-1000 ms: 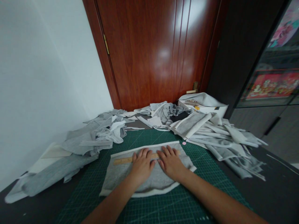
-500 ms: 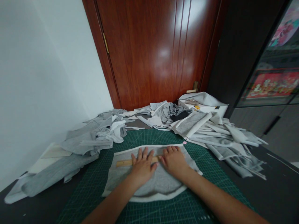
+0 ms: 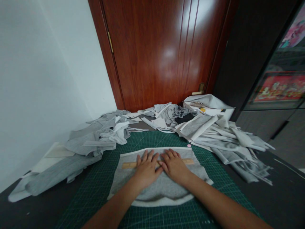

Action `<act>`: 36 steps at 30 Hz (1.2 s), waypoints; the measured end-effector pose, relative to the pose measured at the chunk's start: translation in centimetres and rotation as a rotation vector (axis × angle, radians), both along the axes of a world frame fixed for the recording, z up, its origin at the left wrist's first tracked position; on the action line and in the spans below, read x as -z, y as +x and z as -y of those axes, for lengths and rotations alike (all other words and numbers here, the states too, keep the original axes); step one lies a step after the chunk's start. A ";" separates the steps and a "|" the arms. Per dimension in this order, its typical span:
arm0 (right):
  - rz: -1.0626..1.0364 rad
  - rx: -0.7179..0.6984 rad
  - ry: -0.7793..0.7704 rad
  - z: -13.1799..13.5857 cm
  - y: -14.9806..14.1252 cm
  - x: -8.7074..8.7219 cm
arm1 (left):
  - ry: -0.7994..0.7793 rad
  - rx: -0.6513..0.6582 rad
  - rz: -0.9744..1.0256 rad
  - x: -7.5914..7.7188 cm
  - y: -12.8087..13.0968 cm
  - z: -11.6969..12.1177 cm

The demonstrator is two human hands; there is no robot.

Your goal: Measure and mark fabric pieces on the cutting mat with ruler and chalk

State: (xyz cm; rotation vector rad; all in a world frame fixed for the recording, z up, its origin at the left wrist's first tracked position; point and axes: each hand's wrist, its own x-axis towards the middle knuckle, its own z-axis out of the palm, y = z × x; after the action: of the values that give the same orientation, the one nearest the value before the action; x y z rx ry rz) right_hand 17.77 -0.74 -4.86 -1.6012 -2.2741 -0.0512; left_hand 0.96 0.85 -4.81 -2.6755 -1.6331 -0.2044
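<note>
A piece of grey fabric (image 3: 164, 190) with white edges lies spread on the green cutting mat (image 3: 143, 219). Across its upper half runs a wooden ruler (image 3: 129, 165), its middle covered by both hands. My left hand (image 3: 147, 168) presses flat over the ruler's left part, fingers spread. Beside it, my right hand (image 3: 175, 167) rests palm down over the ruler's right part, fingers stretched forward. The thumb of my right hand points toward the left hand. The fabric's lower edge bulges a little into folds.
Heaps of grey and white fabric lie left (image 3: 95, 140) and right (image 3: 219, 140) of the mat. Behind them are more scraps (image 3: 169, 114) and a white box (image 3: 214, 111). A small pink disc (image 3: 189, 145) sits by the fabric's far edge. A wooden door (image 3: 152, 54) stands behind.
My right hand has shifted slightly left and its fingers have straightened, so the ruler's right end now shows. The left hand stays on the ruler. The view has shifted slightly.
</note>
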 end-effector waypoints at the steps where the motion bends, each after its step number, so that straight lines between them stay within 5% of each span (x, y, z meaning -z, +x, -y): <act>1: -0.003 0.009 -0.007 -0.1 0.1 0.2 | 0.016 0.003 0.005 -0.1 -0.1 -0.2; 13: -0.032 -0.122 -0.165 -1.4 3.1 -0.5 | 0.144 -0.094 -0.017 -0.2 -1.1 -2.1; 36: -0.003 0.172 -0.003 -3.4 4.4 0.8 | 0.178 -0.037 0.046 -0.4 -1.4 -2.3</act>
State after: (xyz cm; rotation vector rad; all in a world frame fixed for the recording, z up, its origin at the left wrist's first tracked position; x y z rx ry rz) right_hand 22.13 2.64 -5.69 -1.7937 -2.1292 -0.0886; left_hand -0.42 3.14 -4.38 -2.5252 -1.5913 -0.3938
